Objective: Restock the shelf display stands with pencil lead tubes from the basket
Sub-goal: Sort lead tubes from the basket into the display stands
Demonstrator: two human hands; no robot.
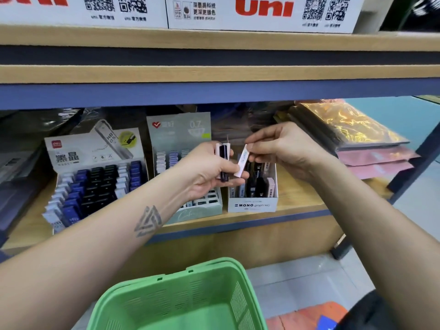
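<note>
My left hand (209, 170) grips a small bunch of pencil lead tubes (223, 153), dark and pale pink, upright in front of the shelf. My right hand (283, 151) pinches the top end of one pale pink tube (242, 160), whose lower end touches my left fingers. Just below and behind stands the white MONO graph stand (252, 205), partly filled with dark and pink tubes. A teal 0.7 stand (190, 214) sits to its left, and a grey stand (95, 148) with blue, black and white tubes at far left. The green basket (214, 265) lies below my arms.
A wooden shelf edge (238, 225) carries the stands. Flat pink and gold packets (371, 153) are stacked at the shelf's right. White uni boxes (262, 13) sit on the upper shelf. A dark shelf post (409, 170) stands at right, with pale floor below.
</note>
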